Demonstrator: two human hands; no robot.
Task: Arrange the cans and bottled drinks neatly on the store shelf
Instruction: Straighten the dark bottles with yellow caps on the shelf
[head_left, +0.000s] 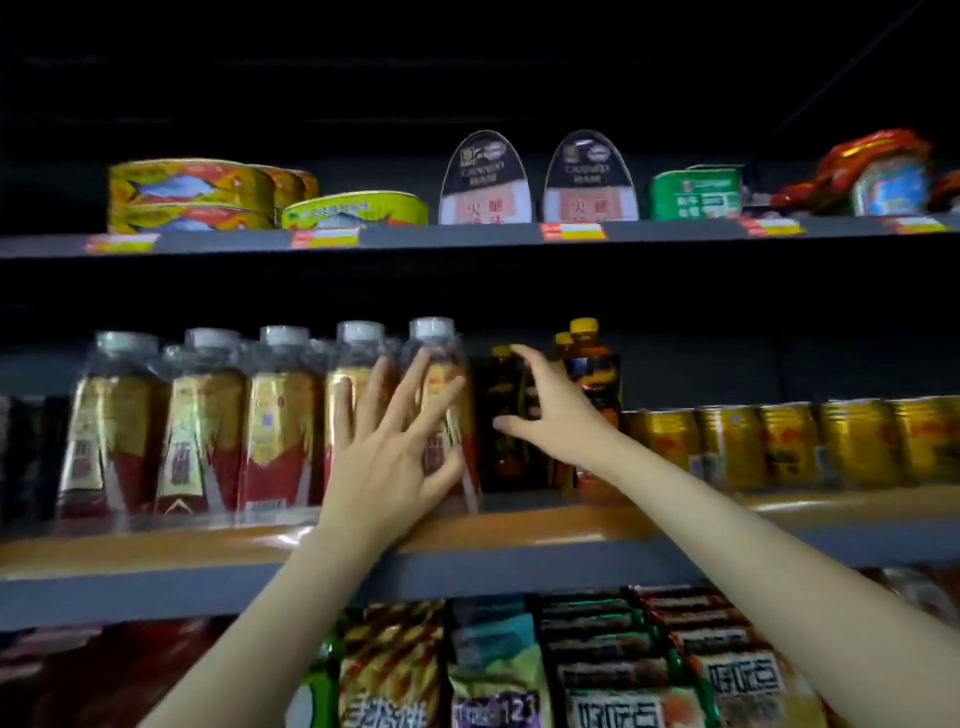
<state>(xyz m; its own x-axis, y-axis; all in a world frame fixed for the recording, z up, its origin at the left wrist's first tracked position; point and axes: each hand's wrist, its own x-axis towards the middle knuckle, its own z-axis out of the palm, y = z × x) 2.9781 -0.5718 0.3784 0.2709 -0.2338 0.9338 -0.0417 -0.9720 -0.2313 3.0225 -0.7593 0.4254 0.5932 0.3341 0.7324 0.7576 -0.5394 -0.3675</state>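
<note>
Both bare arms reach up and forward, hands raised side by side.

The left hand (395, 447) is spread flat, fingers straight and fanned, palm facing away, its forearm rising from the lower left. The right hand (550, 410) is cupped, thumb low and fingers arched above in a wide pinch, its forearm stretching in from the lower right.

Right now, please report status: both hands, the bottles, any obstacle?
Left hand open, fingers spread against clear red-and-gold labelled bottle. Right hand curled round dark yellow-capped bottle. Gold cans rightward, no obstruction.
</note>
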